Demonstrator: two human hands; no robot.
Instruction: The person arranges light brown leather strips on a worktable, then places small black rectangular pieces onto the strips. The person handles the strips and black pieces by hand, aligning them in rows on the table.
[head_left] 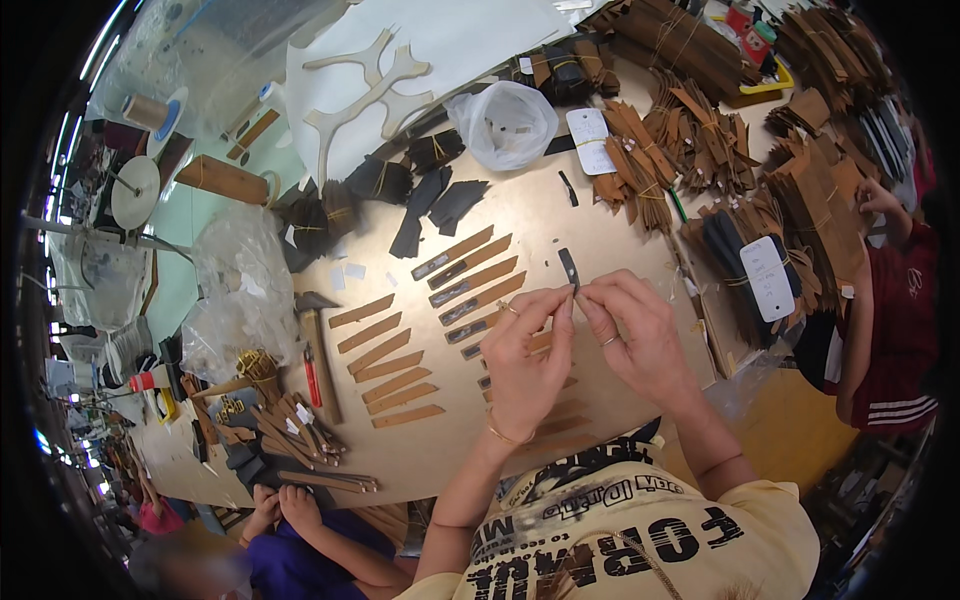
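My left hand (525, 355) and my right hand (635, 325) meet above the brown worktable (520, 215). Together they pinch a small dark grey strip (569, 267) that sticks up between the fingertips. Under and left of my hands lie rows of tan leather strips (392, 362), several with dark ends (468, 275). My left wrist wears a thin bangle, and both hands wear rings.
A hammer (318, 345) and a red-handled tool (312, 378) lie left of the strips. Bundles of brown leather pieces (700, 140), black pieces (400, 185), a clear plastic bag (505, 122) and white tags fill the far side. Other people sit at the right (895, 300) and lower left (300, 545).
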